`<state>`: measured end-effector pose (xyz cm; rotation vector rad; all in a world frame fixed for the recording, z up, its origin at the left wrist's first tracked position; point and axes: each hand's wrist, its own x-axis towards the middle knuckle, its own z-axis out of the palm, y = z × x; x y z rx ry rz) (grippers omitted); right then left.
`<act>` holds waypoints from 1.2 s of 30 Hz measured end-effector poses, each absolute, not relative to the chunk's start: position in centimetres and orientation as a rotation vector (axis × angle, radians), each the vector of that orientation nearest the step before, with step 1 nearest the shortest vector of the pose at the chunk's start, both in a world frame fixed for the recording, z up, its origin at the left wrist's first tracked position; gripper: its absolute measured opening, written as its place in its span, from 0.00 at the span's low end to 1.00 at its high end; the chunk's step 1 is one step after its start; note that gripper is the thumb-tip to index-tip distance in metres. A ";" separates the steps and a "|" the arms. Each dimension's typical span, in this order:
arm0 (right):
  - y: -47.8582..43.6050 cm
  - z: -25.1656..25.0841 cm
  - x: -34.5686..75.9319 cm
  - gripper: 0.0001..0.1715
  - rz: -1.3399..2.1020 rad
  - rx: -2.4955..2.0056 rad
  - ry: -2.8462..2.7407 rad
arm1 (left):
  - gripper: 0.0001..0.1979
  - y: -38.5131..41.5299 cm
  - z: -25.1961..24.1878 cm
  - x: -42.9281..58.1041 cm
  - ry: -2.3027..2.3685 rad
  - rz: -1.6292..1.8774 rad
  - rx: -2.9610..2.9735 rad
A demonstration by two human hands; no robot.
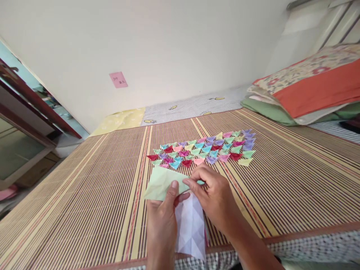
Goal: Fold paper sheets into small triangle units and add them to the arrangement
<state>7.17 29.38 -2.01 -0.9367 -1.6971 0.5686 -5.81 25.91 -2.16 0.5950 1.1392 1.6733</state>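
A pale green sheet of folded paper (160,183) is held up between both hands above the striped mat. My left hand (164,213) grips its lower edge, thumb on top and fingers underneath. At the paper's right end, my right hand (212,189) pinches the edge between thumb and fingertips. Below the hands lies a creased white-lavender sheet of paper (191,228), partly covered by the left fingers; a bit of pink shows at its right edge. Just beyond, several rows of small folded paper boats (206,149) in many colours stand on the mat.
The striped bamboo mat (95,210) covers the bed. Folded bedding (312,88) in orange, floral and green is piled at the right. A pink note (118,80) is stuck on the white wall (180,45). To the left is a doorway (42,90).
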 end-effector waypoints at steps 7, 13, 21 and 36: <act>29.4 -2.1 7.3 0.16 0.546 -0.985 -1.670 | 0.13 26.0 -2.7 -5.7 1.131 1.667 0.576; 29.2 -2.0 6.6 0.15 0.525 -0.974 -1.646 | 0.14 26.1 -2.3 -5.3 1.114 1.712 0.524; 29.0 -1.9 6.0 0.11 0.608 -0.976 -1.509 | 0.15 26.4 -1.8 -5.6 0.988 1.812 0.328; 28.9 -1.6 5.8 0.06 0.721 -1.005 -1.362 | 0.18 26.6 -1.0 -5.2 1.037 1.799 0.100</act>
